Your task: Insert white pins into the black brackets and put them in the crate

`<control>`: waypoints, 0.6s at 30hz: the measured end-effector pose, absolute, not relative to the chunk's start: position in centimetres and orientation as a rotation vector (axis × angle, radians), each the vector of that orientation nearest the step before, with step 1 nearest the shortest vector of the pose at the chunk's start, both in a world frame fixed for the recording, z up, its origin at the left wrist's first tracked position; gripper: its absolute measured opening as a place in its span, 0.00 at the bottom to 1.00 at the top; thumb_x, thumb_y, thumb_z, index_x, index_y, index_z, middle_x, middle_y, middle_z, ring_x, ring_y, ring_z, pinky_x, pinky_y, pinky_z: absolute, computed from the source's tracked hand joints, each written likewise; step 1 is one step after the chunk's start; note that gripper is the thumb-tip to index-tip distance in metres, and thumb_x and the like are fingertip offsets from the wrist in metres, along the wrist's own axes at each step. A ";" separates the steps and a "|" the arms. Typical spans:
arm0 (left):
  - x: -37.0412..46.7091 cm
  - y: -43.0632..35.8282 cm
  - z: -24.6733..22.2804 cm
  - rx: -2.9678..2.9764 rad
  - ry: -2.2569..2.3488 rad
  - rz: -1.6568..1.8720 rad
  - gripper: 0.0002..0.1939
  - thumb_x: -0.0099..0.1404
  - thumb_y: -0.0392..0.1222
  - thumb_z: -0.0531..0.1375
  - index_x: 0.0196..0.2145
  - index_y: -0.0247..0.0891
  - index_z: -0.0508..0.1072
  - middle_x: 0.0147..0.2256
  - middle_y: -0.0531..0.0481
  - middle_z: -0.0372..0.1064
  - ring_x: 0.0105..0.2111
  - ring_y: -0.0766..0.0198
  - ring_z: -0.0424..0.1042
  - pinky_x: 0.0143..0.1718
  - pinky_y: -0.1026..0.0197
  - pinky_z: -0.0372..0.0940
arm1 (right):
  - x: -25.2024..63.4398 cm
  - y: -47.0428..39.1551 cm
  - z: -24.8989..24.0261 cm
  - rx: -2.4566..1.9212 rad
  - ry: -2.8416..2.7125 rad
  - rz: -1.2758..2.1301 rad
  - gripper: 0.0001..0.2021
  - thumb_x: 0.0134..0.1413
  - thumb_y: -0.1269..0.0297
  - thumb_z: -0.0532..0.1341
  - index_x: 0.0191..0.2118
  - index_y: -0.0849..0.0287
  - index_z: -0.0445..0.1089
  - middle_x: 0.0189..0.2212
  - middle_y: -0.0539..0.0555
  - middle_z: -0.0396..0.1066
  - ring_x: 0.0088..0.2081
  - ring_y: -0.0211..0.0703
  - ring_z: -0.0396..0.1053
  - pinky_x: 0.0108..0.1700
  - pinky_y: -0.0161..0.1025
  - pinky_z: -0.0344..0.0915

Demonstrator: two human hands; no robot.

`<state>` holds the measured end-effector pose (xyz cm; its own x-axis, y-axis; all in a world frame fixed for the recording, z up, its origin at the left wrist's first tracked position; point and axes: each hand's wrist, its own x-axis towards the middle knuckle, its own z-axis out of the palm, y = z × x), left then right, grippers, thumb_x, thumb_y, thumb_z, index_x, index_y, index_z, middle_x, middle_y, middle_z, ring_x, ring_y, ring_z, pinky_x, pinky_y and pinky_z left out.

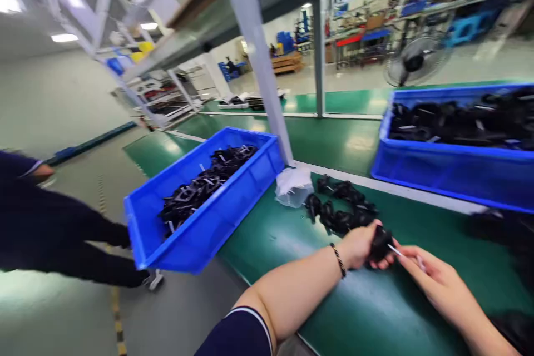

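Observation:
My left hand (362,246), with a beaded bracelet at the wrist, is closed around a small black part (380,241) above the green bench top (283,250). From that part a thin white strip (394,250) points toward my right hand (436,275), whose thumb and fingers pinch its outer end. Whether the strip is fixed to the part I cannot tell. Just beyond my left hand lies a curved row of similar black parts (329,214). A clear plastic bag (294,186) with pale contents rests at the end of that row.
A blue bin (208,236) of black parts stands at the left, jutting past the bench edge. Another blue bin (450,172) sits at the back right. A grey upright post (261,61) rises behind the bag. At far left a person (54,222) stands in the aisle.

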<state>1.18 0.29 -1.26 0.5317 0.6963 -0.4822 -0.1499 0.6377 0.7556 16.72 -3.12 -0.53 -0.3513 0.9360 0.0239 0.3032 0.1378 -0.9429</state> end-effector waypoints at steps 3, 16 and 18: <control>1.0 0.4 -1.7 0.731 0.812 0.635 0.33 0.63 0.61 0.40 0.37 0.29 0.68 0.17 0.52 0.62 0.10 0.69 0.60 0.10 0.68 0.46 | 16.4 -3.2 -0.2 -1.130 -1.639 1.425 0.15 0.54 0.51 0.55 0.34 0.57 0.70 0.30 0.55 0.74 0.33 0.46 0.70 0.41 0.42 0.64; 0.9 -0.1 -0.6 0.700 0.823 0.710 0.37 0.54 0.69 0.48 0.35 0.27 0.69 0.17 0.51 0.64 0.11 0.69 0.61 0.09 0.68 0.48 | 16.2 -3.4 0.1 -1.043 -1.679 1.420 0.17 0.59 0.53 0.50 0.34 0.59 0.69 0.33 0.55 0.73 0.39 0.45 0.69 0.48 0.42 0.59; 0.9 -0.1 -0.6 0.697 0.817 0.714 0.37 0.54 0.69 0.48 0.35 0.27 0.69 0.17 0.50 0.64 0.11 0.69 0.61 0.09 0.68 0.48 | 16.2 -3.4 0.3 -1.056 -1.699 1.404 0.18 0.59 0.53 0.48 0.33 0.59 0.69 0.33 0.55 0.73 0.39 0.45 0.68 0.48 0.42 0.58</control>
